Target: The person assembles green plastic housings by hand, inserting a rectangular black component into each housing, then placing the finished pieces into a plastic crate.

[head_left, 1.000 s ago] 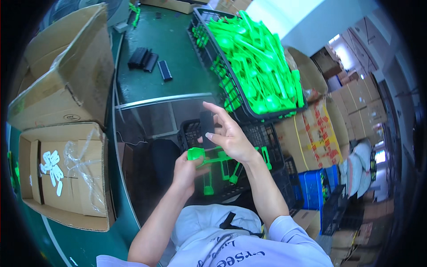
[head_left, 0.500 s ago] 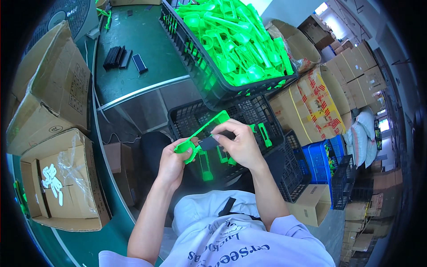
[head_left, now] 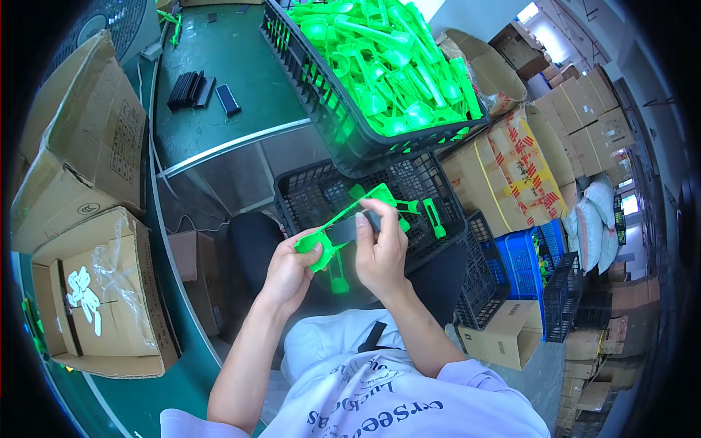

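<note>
The person's left hand (head_left: 288,269) is curled around the round end of a bright green plastic part (head_left: 332,223), thumb and fingers closed on it, while the long stem of the part runs up and to the right toward a flat green head. The right hand (head_left: 381,252) is wrapped around a small dark grey bar (head_left: 345,231) – thumb on top, fingers folded beneath – and presses it against the middle of the green stem, so the two pieces touch between the hands. Both hands sit close together, just above the person's lap and directly over a black lattice crate (head_left: 307,196) that holds a few loose green pieces (head_left: 431,217). Behind that crate, tilted toward the person, a larger black crate (head_left: 321,102) is heaped with more green parts of the same kind. On the green workbench (head_left: 241,66) to the upper left lies a small stack of dark bars (head_left: 191,89), well apart from the hands. Open cardboard boxes (head_left: 87,292) stand along the left – one lined with clear plastic film
</note>
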### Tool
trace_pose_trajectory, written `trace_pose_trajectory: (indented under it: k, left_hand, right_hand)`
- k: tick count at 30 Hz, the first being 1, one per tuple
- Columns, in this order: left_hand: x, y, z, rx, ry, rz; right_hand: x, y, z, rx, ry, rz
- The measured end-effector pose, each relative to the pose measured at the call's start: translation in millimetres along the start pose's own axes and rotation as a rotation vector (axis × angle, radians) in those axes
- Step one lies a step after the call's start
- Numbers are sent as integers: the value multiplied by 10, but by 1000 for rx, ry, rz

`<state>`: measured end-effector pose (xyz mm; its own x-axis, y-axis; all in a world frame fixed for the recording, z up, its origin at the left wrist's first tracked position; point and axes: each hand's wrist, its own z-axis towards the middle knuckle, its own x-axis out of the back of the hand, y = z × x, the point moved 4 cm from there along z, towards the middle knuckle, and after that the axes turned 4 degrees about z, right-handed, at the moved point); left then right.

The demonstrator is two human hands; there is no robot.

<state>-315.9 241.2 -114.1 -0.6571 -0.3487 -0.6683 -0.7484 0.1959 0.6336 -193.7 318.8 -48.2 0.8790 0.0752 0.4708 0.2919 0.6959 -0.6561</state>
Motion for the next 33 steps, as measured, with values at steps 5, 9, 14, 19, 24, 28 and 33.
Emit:
trace_pose_trajectory:
  k: [5,9,14,19,24,28,33]
  left_hand:
    - [-90,-14,-29,30,6,12]
    - [-62,1,-24,-8,-18,45]
    - [-78,20,-22,-8,-36,46]
    - [-25,2,-15,-10,-24,56]
    - [-36,30,-24,-15,0,70]
    - [40,-10,18,-20,-14,63]
    - [21,-16,5,-22,-4,36]
  right_hand:
    - [47,-24,-60,-173,35,134]
    - [19,-120,-7,-37,-14,92]
    - [-26,-210,-51,202,12,-2]
    - [-44,-203,-67,202,29,-52]
    - [-77,-39,-89,49,55,53]
    - [-68,70,-90,-216,51,162]
    - [-55,101,-4,-368,-111,129]
